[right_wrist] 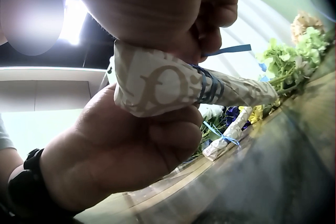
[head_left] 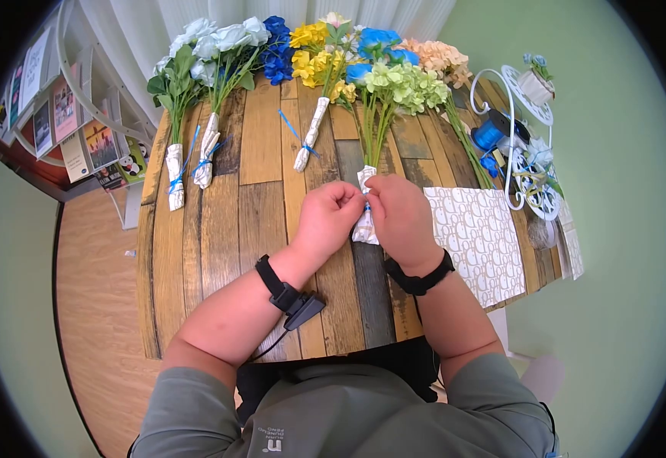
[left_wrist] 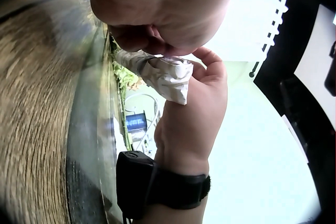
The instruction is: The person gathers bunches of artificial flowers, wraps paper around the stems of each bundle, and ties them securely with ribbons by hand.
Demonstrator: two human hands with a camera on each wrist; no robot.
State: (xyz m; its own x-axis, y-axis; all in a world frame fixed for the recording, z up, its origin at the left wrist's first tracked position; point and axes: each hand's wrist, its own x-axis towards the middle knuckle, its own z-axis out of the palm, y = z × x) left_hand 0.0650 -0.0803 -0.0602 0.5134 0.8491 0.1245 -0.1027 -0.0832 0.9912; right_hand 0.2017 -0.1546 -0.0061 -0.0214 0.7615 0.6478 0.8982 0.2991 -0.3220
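Both hands meet at the paper-wrapped stem end of a green hydrangea bouquet [head_left: 405, 88]. Its white patterned wrapper [head_left: 366, 231] points toward the person, blossoms away. A blue ribbon [right_wrist: 209, 85] runs round the wrapper in several turns, and one loose end sticks out beside the right fingers. My left hand [head_left: 328, 219], thumb and fingers curled together, pinches the ribbon from the left side. From the right, my right hand [head_left: 405, 221] pinches it too, its fingertips against the left ones. The wrapper's lower end shows between the hands in the left wrist view.
Finished-looking wrapped bouquets with white roses [head_left: 226, 46] and yellow flowers [head_left: 314, 53] lie across the wooden table [head_left: 260, 214]. At right are a patterned paper sheet [head_left: 476, 244], a blue ribbon spool [head_left: 491, 131] and a white metal stand [head_left: 510, 175]. A magazine rack [head_left: 66, 114] stands left.
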